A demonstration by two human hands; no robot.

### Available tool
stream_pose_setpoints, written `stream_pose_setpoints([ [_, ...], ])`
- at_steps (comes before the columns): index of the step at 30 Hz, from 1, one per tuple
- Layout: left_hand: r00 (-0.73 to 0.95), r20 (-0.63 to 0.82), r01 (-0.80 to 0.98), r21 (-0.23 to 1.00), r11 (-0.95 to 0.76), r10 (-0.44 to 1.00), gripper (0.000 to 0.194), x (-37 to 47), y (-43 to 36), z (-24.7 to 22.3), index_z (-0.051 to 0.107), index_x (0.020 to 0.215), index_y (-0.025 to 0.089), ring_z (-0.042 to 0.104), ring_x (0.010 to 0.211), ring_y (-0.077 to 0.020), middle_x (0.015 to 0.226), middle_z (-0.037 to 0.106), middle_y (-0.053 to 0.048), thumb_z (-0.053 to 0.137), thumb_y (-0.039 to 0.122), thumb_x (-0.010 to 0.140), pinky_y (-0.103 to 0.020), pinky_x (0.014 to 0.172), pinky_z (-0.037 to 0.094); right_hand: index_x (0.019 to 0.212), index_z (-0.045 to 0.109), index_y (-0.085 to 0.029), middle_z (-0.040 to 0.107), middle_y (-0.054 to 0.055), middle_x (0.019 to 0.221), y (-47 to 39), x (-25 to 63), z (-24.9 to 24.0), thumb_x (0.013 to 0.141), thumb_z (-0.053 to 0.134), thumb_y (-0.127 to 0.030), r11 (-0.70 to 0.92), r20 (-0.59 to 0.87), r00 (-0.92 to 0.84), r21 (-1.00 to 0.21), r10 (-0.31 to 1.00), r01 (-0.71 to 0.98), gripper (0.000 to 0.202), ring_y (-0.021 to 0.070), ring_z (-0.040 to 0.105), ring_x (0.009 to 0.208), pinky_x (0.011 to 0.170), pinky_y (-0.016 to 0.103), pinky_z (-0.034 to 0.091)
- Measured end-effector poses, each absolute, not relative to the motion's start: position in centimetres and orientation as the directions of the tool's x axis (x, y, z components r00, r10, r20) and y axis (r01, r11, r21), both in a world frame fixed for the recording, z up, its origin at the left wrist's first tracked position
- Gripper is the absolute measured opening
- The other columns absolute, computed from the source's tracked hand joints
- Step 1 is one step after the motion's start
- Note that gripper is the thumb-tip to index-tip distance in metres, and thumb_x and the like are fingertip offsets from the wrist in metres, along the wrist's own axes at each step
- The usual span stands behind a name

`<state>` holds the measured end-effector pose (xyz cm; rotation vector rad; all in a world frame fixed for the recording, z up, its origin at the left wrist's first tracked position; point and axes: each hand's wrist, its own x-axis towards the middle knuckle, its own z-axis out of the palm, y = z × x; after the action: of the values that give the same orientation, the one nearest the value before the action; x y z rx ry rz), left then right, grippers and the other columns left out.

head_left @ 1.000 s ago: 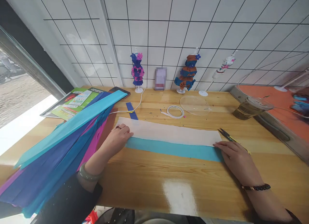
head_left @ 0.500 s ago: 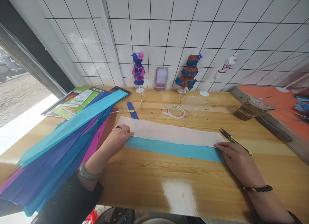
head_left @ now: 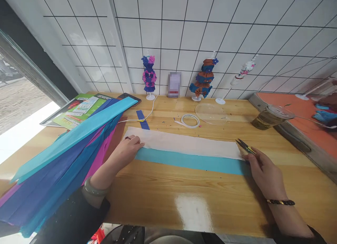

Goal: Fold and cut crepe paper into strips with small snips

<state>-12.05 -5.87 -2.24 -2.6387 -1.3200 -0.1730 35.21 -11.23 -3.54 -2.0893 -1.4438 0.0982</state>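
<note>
A pale pink strip [head_left: 184,143] lies over a blue strip [head_left: 189,162], whose lower part shows along its near edge. My left hand [head_left: 129,148] presses the left end of the strips with its fingers spread a little. At the right end, my right hand [head_left: 264,172] has its thumb and fingers closed round small scissors [head_left: 246,146]. Their dark blades point to the upper left, just beyond the pink strip's right end; the handles are mostly hidden by the fingers.
Coloured strips [head_left: 71,145] and a green leaflet [head_left: 81,109] lie at the left. Behind are a tape roll [head_left: 190,121], a clear disc [head_left: 210,114], a blue scrap [head_left: 143,120] and dressed stands [head_left: 149,75]. A lidded cup [head_left: 271,117] stands at the right.
My right hand has left the strips' right corner, moved slightly right and taken hold of the scissors that lay on the table. My left hand stays on the left end.
</note>
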Motion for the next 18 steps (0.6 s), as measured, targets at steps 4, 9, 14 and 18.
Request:
stream_pose_setpoints([
  [4,0.601,0.182,0.799,-0.129,-0.587,0.778,0.036,-12.15,-5.78,-2.49,0.060,0.103,0.018,0.045,0.075,-0.0182,0.085,0.051,-0.008,0.037,0.003,0.081,-0.030,0.063,0.039,0.118,0.053,-0.017,0.068,0.007,0.082,-11.13,35.11,-3.58,0.080,0.041,-0.048,-0.289,0.209,0.433,-0.491,0.877,0.822,0.050,0.0234,0.061,0.074,0.063,0.034,0.045],
  [9,0.598,0.168,0.801,-0.147,-0.580,0.784,0.036,-12.19,-5.77,-2.63,0.060,0.103,0.018,0.044,0.075,-0.0184,0.085,0.051,-0.007,0.037,0.003,0.080,-0.030,0.063,0.038,0.115,0.055,-0.017,0.065,0.005,0.080,-10.92,34.65,-3.90,0.075,0.050,-0.049,-0.161,0.250,0.378,-0.605,0.892,0.780,0.052,0.0178,0.058,0.063,0.061,0.031,0.045],
  [14,0.587,0.163,0.809,-0.132,-0.572,0.793,0.035,-12.03,-5.86,-2.44,0.060,0.104,0.019,0.045,0.076,-0.0183,0.086,0.052,-0.008,0.036,0.005,0.083,-0.030,0.063,0.039,0.110,0.056,-0.019,0.064,0.003,0.081,-10.93,34.26,-3.76,0.073,0.051,-0.049,-0.100,0.271,0.338,-0.629,0.901,0.771,0.048,0.0148,0.056,0.061,0.061,0.029,0.046],
  [18,0.586,0.185,0.809,-0.098,-0.579,0.789,0.033,-11.58,-5.99,-1.77,0.063,0.099,0.018,0.046,0.077,-0.0183,0.084,0.053,-0.008,0.037,0.005,0.083,-0.031,0.065,0.041,0.113,0.053,-0.021,0.064,0.005,0.088,-10.98,35.17,-4.01,0.076,0.048,-0.046,-0.051,0.300,0.239,-0.523,0.923,0.851,0.045,0.0185,0.059,0.069,0.064,0.032,0.047],
])
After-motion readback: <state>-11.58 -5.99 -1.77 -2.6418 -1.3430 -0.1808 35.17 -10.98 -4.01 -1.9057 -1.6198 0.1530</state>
